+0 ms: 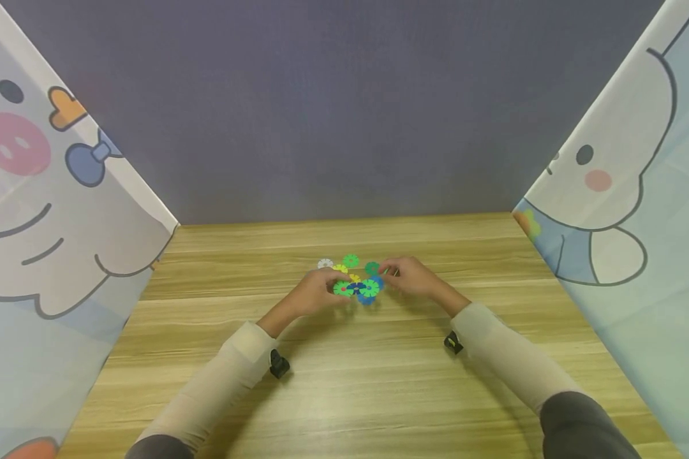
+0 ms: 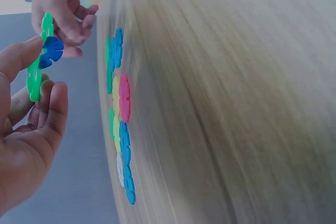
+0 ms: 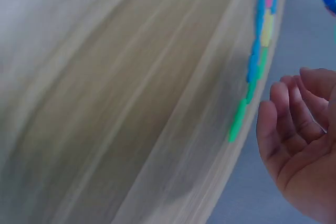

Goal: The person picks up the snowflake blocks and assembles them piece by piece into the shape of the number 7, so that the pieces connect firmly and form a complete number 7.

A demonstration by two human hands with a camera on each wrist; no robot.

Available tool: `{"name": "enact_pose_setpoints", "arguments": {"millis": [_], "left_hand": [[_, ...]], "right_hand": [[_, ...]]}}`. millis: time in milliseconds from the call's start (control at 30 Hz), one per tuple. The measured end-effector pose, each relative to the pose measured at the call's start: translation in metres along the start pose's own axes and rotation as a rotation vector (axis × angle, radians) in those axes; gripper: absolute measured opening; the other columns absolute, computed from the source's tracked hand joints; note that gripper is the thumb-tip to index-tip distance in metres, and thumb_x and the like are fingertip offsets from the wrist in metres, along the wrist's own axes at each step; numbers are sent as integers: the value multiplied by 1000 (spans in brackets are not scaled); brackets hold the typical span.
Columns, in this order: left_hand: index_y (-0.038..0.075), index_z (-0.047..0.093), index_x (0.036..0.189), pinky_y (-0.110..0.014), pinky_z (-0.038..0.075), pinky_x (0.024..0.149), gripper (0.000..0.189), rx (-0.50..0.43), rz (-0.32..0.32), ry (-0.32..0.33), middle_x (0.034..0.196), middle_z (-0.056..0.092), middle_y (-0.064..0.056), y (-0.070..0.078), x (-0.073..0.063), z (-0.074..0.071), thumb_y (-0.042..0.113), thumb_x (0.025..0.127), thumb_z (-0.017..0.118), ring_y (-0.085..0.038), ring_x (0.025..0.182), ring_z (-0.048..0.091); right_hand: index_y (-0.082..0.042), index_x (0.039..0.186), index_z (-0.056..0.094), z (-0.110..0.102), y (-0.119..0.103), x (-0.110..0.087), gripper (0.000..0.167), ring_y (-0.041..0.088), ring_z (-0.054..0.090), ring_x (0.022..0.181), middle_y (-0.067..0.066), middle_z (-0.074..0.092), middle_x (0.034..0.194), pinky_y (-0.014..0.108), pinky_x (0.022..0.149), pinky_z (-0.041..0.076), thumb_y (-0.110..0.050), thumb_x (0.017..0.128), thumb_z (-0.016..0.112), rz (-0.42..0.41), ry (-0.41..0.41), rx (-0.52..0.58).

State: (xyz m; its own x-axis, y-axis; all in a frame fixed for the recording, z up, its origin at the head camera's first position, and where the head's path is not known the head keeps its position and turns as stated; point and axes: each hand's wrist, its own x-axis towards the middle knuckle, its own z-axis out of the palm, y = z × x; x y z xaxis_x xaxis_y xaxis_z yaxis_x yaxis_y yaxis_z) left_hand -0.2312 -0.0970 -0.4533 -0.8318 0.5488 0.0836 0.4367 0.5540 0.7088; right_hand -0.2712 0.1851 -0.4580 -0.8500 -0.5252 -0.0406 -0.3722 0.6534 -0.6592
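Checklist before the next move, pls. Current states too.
1. Left hand grip: ok, thumb and fingers pinch the joined discs.
2. Right hand free: ok, fingers loosely curled, nothing in them.
3. Joined discs clear of the table: ok, the left wrist view shows them raised above it.
4. Blue disc fully seated in its slots: cannot tell, joint too small to make out.
5. Loose discs available: ok, several lie on the table, including pink.
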Motion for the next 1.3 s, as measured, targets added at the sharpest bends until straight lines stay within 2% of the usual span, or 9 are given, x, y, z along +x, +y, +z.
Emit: {"name": "enact_pose_setpoints", "arguments": {"millis": [100,200,267,367,567,900,1300], "left_hand": [[5,69,128,-22,47,64,44,6,4,1,94,63,-3,-1,0,0,17,87,82,-13,78,50],[5,70,126,-22,46,63,43,10,4,0,91,61,-2,-1,-1,-1,18,87,82,-13,77,49],[6,70,126,-22,45,62,42,16,7,-4,90,61,-2,-1,-1,-1,18,87,82,-13,76,49],[6,70,126,-22,45,62,42,11,-3,-14,93,62,-1,0,-1,-2,19,88,81,-12,76,49],[4,68,128,-23,44,62,42,5,3,-34,93,61,-3,0,-2,-3,19,90,80,-13,77,49],[4,70,126,-21,43,62,42,28,18,-30,88,59,-1,-2,-1,-3,18,88,81,-12,75,47],[6,69,128,-22,43,62,42,21,-7,-41,89,59,-1,0,-2,-4,19,89,80,-13,74,47]], "right_hand": [[-7,120,71,3,3,4,23,15,69,80,8,75,103,27,66,56,-14,99,64,-47,6,-129],[-8,120,71,5,4,6,24,18,71,91,9,76,106,31,75,59,-12,97,67,-87,-3,-188],[-8,122,70,6,4,7,26,19,70,92,9,76,106,34,80,60,-12,96,68,-103,-17,-213],[-7,126,69,7,1,8,31,16,66,83,7,74,96,35,79,58,-11,96,69,-126,-47,-254],[-9,133,67,11,0,10,36,8,51,67,-3,62,77,29,70,49,-14,97,69,-138,-92,-329],[-10,136,65,11,4,15,40,7,44,60,-5,54,68,26,65,44,-16,97,70,-128,-126,-340],[-10,140,62,10,4,15,44,8,45,61,-4,54,70,24,61,43,-17,98,70,-119,-168,-338]]}}
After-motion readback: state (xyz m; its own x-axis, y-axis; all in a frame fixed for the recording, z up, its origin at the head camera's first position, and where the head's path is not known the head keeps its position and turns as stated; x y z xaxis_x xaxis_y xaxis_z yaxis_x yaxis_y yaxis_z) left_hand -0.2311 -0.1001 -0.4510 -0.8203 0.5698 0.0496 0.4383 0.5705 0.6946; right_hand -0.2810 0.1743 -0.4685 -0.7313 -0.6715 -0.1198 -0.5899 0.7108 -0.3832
